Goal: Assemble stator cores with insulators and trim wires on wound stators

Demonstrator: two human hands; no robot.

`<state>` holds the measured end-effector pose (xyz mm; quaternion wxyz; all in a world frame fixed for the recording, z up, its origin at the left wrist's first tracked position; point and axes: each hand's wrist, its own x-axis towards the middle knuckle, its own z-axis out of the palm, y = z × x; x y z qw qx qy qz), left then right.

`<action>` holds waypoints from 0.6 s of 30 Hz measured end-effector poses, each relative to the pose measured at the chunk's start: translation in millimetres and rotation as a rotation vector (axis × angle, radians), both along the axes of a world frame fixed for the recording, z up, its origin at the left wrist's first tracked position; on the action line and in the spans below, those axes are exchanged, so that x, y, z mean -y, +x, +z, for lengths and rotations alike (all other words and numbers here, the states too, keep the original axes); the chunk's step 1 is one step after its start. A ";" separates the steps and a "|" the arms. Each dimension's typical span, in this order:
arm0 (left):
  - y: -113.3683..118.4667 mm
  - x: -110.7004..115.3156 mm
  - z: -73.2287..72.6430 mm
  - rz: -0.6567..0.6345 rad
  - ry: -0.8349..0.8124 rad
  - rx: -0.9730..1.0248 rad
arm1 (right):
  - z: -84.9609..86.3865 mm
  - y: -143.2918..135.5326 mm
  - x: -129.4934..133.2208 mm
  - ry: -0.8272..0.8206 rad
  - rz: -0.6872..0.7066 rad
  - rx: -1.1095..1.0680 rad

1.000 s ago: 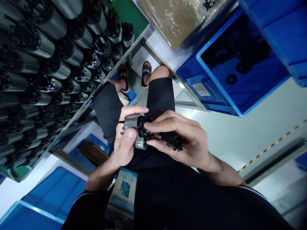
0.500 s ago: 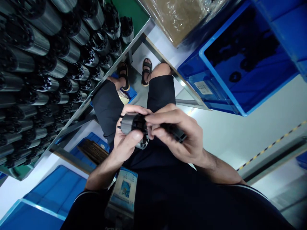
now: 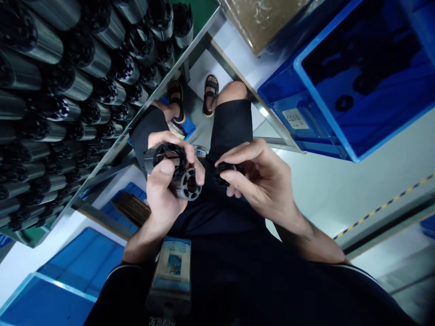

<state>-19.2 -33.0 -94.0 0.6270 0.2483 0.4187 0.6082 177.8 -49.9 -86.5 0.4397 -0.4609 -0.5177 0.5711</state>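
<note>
Green tabletop (image 3: 205, 11) bears rows of metal cylinders (image 3: 102, 61). Over the lap, the left hand (image 3: 163, 197) curls, thumb across, round a black-ended metal sleeve (image 3: 158, 154) and a smaller ring-ended sleeve (image 3: 179, 186). Near them, the right hand (image 3: 263, 179), fingers bent, pinches a black part (image 3: 222, 175) between thumb and fingertips.
</note>
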 end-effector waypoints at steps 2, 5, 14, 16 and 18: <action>1.8 2.9 -1.4 0.025 -0.001 -0.064 | 4.5 -0.9 0.3 0.014 0.061 0.022; 7.2 7.3 -1.5 0.101 -0.027 -0.135 | 7.8 -6.5 1.0 0.066 0.059 0.067; 12.9 8.2 4.7 0.098 -0.073 -0.130 | 2.0 -18.5 1.4 0.206 0.044 0.098; 12.8 7.0 5.6 0.090 -0.083 -0.131 | 1.4 -15.6 2.7 0.217 0.075 0.084; 13.2 6.0 6.4 0.096 -0.079 -0.126 | -0.6 -14.5 4.2 0.239 0.061 0.077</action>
